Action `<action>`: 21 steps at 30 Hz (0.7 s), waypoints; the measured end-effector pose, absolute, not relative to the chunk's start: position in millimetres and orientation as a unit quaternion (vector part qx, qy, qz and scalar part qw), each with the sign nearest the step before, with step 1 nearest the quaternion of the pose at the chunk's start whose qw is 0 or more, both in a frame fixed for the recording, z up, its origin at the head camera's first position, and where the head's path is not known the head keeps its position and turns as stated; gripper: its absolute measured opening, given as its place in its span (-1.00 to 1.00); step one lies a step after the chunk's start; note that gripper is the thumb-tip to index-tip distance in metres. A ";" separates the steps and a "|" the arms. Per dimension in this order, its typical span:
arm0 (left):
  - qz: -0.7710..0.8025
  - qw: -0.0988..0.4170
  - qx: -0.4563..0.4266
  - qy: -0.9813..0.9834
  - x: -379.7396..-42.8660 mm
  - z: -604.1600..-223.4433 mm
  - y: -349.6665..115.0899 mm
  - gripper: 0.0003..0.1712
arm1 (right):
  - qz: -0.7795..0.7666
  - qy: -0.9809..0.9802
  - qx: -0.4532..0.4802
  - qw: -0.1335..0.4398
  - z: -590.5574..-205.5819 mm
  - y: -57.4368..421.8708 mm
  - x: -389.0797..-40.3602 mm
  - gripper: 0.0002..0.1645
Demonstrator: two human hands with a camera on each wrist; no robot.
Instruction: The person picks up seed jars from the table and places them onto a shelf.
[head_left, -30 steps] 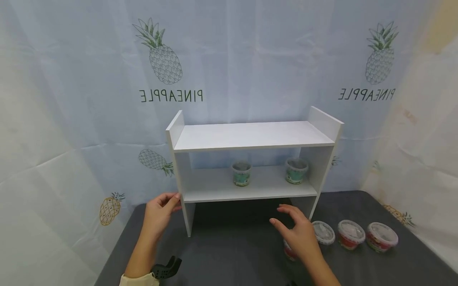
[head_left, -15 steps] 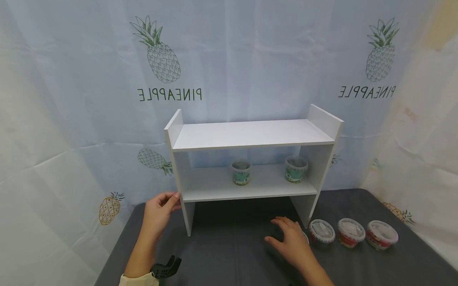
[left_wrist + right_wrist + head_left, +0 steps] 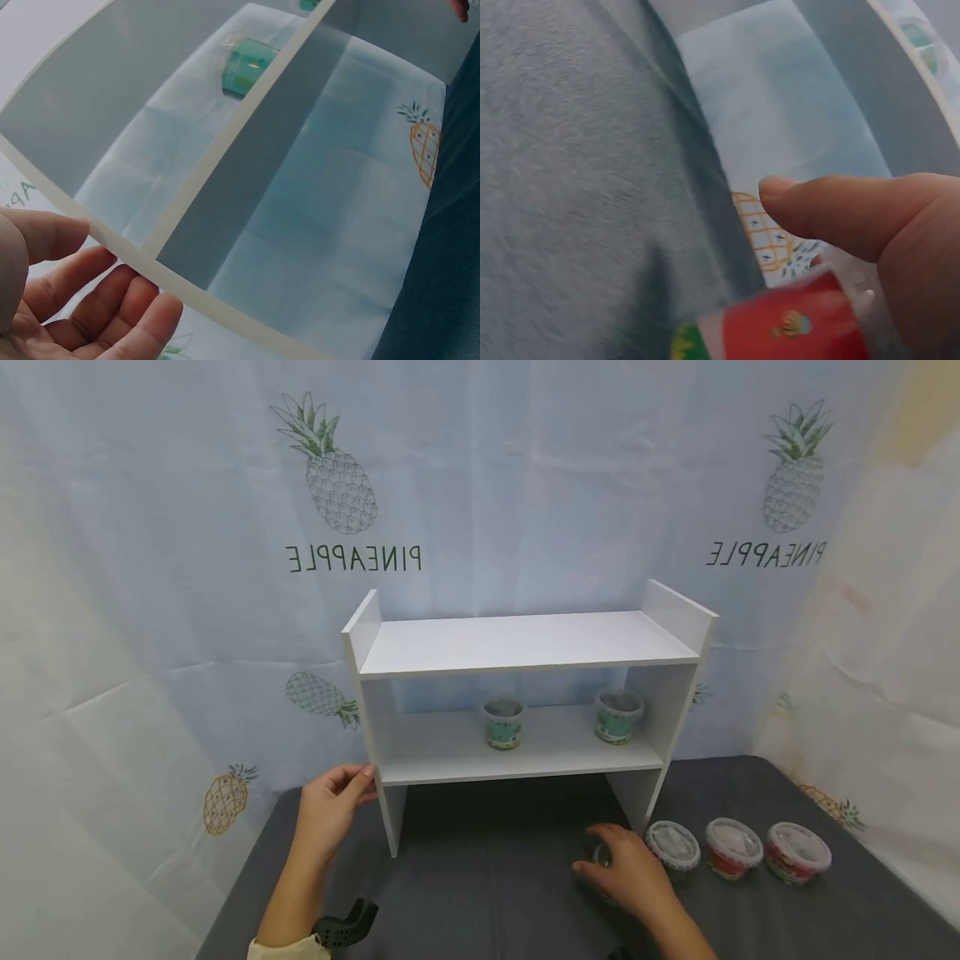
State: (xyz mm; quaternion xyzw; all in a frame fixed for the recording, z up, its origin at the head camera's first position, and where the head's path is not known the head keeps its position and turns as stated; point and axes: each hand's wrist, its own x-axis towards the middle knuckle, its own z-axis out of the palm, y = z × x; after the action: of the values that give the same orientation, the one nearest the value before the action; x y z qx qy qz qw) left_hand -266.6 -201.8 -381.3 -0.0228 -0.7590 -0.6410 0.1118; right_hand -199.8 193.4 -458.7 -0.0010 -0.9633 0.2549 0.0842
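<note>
A white two-tier shelf (image 3: 517, 642) stands on the dark table. My left hand (image 3: 330, 810) holds its left side panel by the front edge. In the left wrist view, the thumb touches that edge and the curled fingers (image 3: 131, 300) lie against the outer side. My right hand (image 3: 632, 872) is curved over a lidded cup (image 3: 602, 854) in front of the shelf's right leg, hiding most of it. The right wrist view shows the cup's red label (image 3: 787, 326), with the thumb (image 3: 832, 206) extended and apart from it.
Two green-labelled cups, one mid-shelf (image 3: 503, 724) and one at the right (image 3: 618, 717), stand on the lower tier. Right of my right hand, three red-labelled lidded cups (image 3: 733, 847) stand in a row on the table (image 3: 480, 893). A pineapple-print curtain (image 3: 525, 485) hangs behind.
My right hand has come down and settled round the near cup, after first shifting left and then back right. The left hand keeps its place on the shelf.
</note>
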 end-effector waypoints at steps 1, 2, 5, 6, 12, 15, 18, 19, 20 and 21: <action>-0.641 0.111 -0.023 -0.760 -266.9 -381.5 -201.9 -0.57 | 0.249 -0.965 -0.004 0.086 -460.4 192.9 -199.5 -0.29; -0.640 0.110 -0.024 -0.760 -266.9 -381.5 -202.0 -0.57 | 0.243 -0.966 -0.006 0.088 -461.7 192.4 -199.3 -0.30; -0.641 0.111 -0.027 -0.759 -266.2 -380.7 -202.0 -0.56 | 0.233 -0.969 -0.008 0.086 -462.7 191.4 -199.0 -0.29; -0.641 0.111 -0.027 -0.759 -265.8 -380.6 -202.0 -0.56 | 0.231 -0.969 -0.008 0.085 -462.5 191.1 -198.9 -0.29; -0.643 0.109 -0.026 -0.757 -265.0 -378.5 -201.0 -0.57 | 0.229 -0.968 -0.016 0.101 -462.3 190.5 -197.5 -0.28; -0.646 0.109 -0.026 -0.755 -265.2 -378.9 -201.1 -0.57 | 0.234 -0.963 -0.017 0.131 -464.4 189.4 -195.4 -0.33; -0.649 0.112 -0.030 -0.752 -265.7 -379.4 -201.4 -0.58 | 0.243 -0.957 -0.014 0.160 -466.7 188.7 -193.9 -0.49; -0.649 0.112 -0.032 -0.752 -265.6 -379.4 -201.4 -0.58 | 0.247 -0.954 -0.014 0.168 -467.3 188.6 -193.4 -0.55; -0.649 0.113 -0.033 -0.752 -265.5 -379.4 -201.6 -0.58 | 0.252 -0.951 -0.013 0.177 -468.2 188.9 -193.3 -0.60; -0.649 0.113 -0.034 -0.751 -265.4 -379.4 -201.7 -0.58 | 0.254 -0.949 -0.013 0.184 -468.9 189.1 -193.0 -0.61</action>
State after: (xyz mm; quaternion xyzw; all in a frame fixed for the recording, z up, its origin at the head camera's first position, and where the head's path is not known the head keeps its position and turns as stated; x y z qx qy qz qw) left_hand -265.4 -201.7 -379.4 -0.0343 -0.7515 -0.6492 0.1128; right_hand -193.0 189.1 -468.9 -0.0134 -0.9493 0.2545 0.1842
